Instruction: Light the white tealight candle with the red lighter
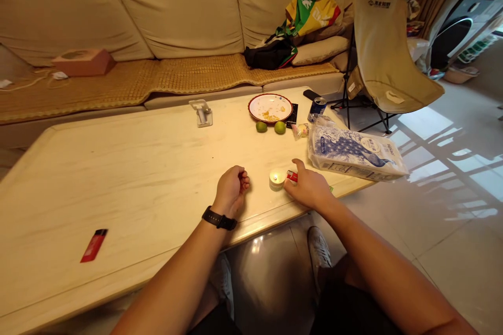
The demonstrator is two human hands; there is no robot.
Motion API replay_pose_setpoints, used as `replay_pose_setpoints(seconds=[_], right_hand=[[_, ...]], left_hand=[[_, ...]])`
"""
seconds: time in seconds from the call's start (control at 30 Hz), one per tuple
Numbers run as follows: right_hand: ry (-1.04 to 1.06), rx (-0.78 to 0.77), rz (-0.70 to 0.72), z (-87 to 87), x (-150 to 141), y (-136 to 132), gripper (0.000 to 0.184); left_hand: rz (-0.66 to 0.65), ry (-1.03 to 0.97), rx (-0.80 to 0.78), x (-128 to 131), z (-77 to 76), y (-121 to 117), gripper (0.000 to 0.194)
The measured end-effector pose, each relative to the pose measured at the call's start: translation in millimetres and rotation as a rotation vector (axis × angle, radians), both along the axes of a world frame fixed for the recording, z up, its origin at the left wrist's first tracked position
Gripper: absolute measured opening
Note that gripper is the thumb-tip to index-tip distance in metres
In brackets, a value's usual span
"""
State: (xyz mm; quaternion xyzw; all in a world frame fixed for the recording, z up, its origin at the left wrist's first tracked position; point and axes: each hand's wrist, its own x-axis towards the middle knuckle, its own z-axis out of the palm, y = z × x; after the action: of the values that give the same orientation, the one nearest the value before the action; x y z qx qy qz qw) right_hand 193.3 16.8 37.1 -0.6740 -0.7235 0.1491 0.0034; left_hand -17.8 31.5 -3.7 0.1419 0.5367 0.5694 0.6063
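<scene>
A small round tealight candle (pixel 276 180) stands upright near the table's front edge, between my two hands. My right hand (pixel 311 187) is closed around a red lighter (pixel 292 176), whose end points at the candle from its right side. I cannot make out whether the wick is burning. To the left of the candle, my left hand (pixel 232 188) rests at the tabletop with its fingers curled in and nothing visible in them; a black watch strap circles that wrist. A second red lighter (pixel 94 245) with a black top lies far to the left.
On the pale table (pixel 129 167) are a red-rimmed plate (pixel 259 110), two green limes (pixel 280 127), a blue can (pixel 317 107), a white phone stand (pixel 202 114) and a wrapped tissue pack (pixel 353 149) overhanging the right edge. Behind stand a sofa (pixel 176 15) and a folding chair (pixel 387 52).
</scene>
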Motion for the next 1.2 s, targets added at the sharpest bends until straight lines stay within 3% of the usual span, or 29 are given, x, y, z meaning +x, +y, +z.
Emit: replay_pose_setpoints(seconds=[0.2,0.67,0.93,1.2], right_hand=[[-0.017,0.039,-0.041,-4.5,24,3,0.063],[-0.031,0.027,-0.026,-9.9,39,0,0.059],[-0.06,0.059,0.058,-17.9,42,-1,0.029],[-0.067,0.059,0.054,-17.0,42,0,0.025]], left_hand=[[-0.01,0.009,-0.003,1,1.4,0,0.009],[-0.009,0.01,-0.012,1,-1.7,1,0.009],[-0.014,-0.001,-0.017,1,-1.9,1,0.009],[-0.011,0.007,-0.016,1,-4.8,2,0.009]])
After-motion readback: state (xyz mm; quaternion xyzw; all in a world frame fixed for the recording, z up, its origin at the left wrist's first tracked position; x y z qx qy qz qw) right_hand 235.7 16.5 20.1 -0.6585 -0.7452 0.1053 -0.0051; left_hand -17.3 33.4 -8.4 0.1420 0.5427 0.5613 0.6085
